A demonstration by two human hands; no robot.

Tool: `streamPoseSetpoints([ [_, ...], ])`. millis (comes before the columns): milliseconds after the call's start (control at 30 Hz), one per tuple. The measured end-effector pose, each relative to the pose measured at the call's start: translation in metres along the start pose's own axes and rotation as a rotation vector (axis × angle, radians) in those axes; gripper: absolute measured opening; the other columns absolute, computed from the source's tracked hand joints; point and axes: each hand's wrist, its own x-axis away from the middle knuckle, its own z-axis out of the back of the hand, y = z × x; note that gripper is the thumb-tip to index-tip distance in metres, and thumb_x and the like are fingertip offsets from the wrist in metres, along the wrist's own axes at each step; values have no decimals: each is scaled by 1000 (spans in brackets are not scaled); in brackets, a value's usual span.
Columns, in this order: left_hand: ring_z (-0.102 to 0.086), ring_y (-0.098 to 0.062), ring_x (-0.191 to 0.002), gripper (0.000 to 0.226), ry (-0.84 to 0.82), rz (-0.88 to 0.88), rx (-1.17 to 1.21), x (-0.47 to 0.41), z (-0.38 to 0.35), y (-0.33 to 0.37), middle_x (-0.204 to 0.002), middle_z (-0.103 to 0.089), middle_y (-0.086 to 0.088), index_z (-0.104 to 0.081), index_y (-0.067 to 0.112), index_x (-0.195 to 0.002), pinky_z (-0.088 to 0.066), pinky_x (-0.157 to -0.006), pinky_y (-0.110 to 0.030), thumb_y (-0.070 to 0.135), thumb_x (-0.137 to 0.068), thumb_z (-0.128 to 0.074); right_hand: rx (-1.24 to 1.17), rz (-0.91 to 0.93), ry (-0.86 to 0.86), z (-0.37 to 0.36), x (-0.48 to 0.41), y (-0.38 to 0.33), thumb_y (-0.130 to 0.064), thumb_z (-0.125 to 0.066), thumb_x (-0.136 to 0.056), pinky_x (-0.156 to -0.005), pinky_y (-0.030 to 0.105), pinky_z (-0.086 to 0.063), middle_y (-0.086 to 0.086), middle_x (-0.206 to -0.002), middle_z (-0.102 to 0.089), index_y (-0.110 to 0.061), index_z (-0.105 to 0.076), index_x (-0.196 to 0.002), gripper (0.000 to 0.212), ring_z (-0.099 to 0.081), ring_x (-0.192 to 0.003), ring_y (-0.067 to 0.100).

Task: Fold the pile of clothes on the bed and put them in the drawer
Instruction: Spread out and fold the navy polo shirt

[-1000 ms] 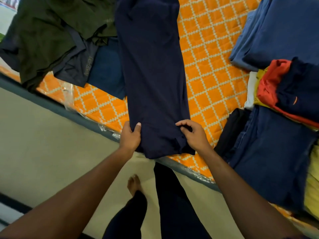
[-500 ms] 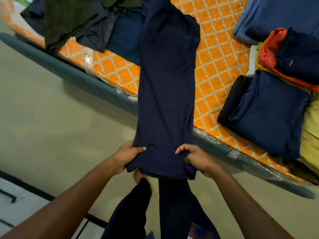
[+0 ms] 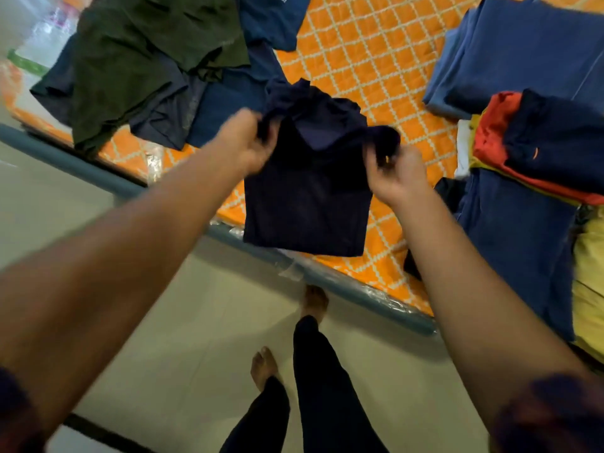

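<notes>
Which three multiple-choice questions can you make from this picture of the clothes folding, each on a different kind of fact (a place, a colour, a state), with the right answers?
1. Where does the dark green garment lie?
A) on top of the unfolded pile at the left of the bed
B) on the floor
C) in a drawer

2. What colour is the mattress cover?
A) grey with stripes
B) orange with a white lattice
C) plain green

3. How is the navy garment held?
A) by one hand alone
B) by no hand
C) by the left hand and the right hand, each with a grip at its upper edge

Answers: 1 A, it covers the crumpled heap; 2 B, orange shows between the clothes; 3 C, both hands' fingers curl round the upper corners.
</notes>
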Motion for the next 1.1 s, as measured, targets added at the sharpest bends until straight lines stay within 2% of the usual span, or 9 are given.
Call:
streamPoseSetpoints([
  [133, -71, -24, -78, 43, 63, -154, -233, -66, -31, 27, -120, -55, -10, -36, 13, -137, -60, -57, -28, 41, -105, -40, 247, 53, -13, -36, -69, -35, -43, -43, -107, -71, 38, -62, 23, -115, -64, -7, -47, -133, 45, -67, -97, 36],
  [267, -65, -27, -101, 62, 168, -434, -1096, -91, 6, -22, -133, -53, -9, -37, 23, -142, -58, -67, -36, 57, -93, -54, 1016, 406, 50, -10, -97, -7, -29, -60, -97, -59, 27, -49, -2, -81, -62, -16, -58, -116, 23, -59, -65, 10],
  [367, -48, -37, -127, 72, -77, -950, -1699, -73, 58, -76, -140, -47, -16, -45, 16, -143, -44, -101, -48, 54, -84, -60, 1589, 835, -294, 45, -81, 37, -31, -72, -82, -88, 34, -50, -5, -103, -68, -18, -66, -123, 43, -64, -96, 15],
  [433, -39, -37, -140, 77, -337, -1030, -1910, -60, 91, -103, -151, -42, -17, -50, 17, -144, -38, -109, -50, 61, -81, -59, 1887, 922, -533, 88, -64, 63, -38, -74, -74, -110, 43, -42, 8, -137, -59, -20, -61, -136, 66, -54, -127, 28],
  [567, -33, -33, -146, 75, -421, -940, -2164, -51, 112, -119, -159, -36, -13, -45, 23, -149, -33, -111, -51, 57, -83, -49, 2160, 872, -475, 131, -49, 81, -30, -62, -80, -122, 52, -23, 11, -162, -34, -21, -48, -149, 71, -29, -150, 33],
  [733, -61, -40, -101, 50, -384, -947, -2216, -58, 77, -96, -119, -66, -14, -66, 13, -125, -54, -72, -46, 20, -81, -41, 2106, 932, -279, 113, -60, 58, -15, -41, -82, -106, 50, -43, 5, -133, -65, -19, -65, -129, 53, -58, -126, 28],
  [867, -64, -36, -94, 29, -352, -514, -2149, -54, 34, -63, -99, -72, -8, -73, 20, -99, -49, -75, -38, 13, -83, -50, 2130, 549, -388, 67, -47, 15, -18, -55, -87, -66, 39, -44, 4, -87, -70, -21, -68, -102, 20, -64, -80, 29],
  [1000, -47, -22, -71, 10, -485, 100, -1706, -40, 14, -44, -67, -50, -4, -57, 11, -67, -35, -63, -32, 13, -59, -50, 1986, 12, -608, 51, -23, -27, -22, -66, -94, -64, 36, -41, -2, -74, -61, -21, -61, -76, 18, -55, -67, 13],
  [1100, -48, -15, -75, 12, -448, 94, -1593, -50, 2, -36, -74, -54, -2, -64, 7, -78, -37, -64, -23, -4, -77, -60, 1818, 59, -531, 51, -29, -43, -16, -68, -93, -66, 35, -38, -3, -75, -60, -19, -65, -79, 15, -55, -68, 11],
])
